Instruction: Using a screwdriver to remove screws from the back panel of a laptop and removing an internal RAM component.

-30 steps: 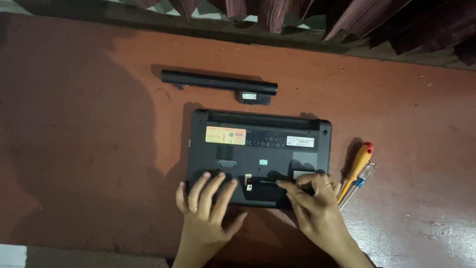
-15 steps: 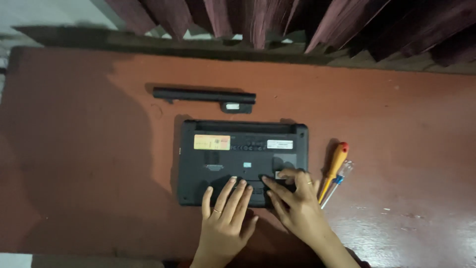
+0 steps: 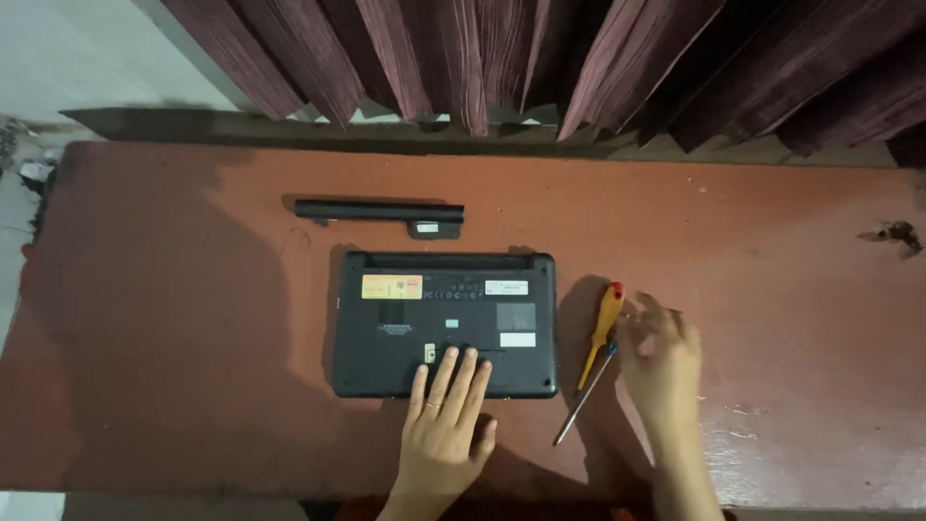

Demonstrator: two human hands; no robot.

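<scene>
**Upside-down laptop, screwdriver about to be picked up**

Head view, the only one here: a small black laptop (image 3: 444, 323) is laid bottom-up on a reddish-brown table (image 3: 174, 318), with its long black battery (image 3: 381, 212) set apart just behind it, near the dark red curtain (image 3: 540, 58); the left hand (image 3: 446, 425) is pressed flat on the near edge of the base, fingers spread and open, nothing gripped; the right hand (image 3: 661, 357) is held just beside the orange-handled screwdriver (image 3: 600, 338), fingers loosely curled and apart, nothing clamped yet; a bit of blur there, so whether the fingertips touch the handle can't be told; a second, thinner tool seems to be lying alongside the screwdriver, too small to be sure.

For this bit to be done well, imo: the handle should be taken near its thick orange end so the tip can be steered; the laptop is best kept pinned by the flat left palm so it isn't shoved across the table; the tip should be kept clear of the labels on the base.
</scene>
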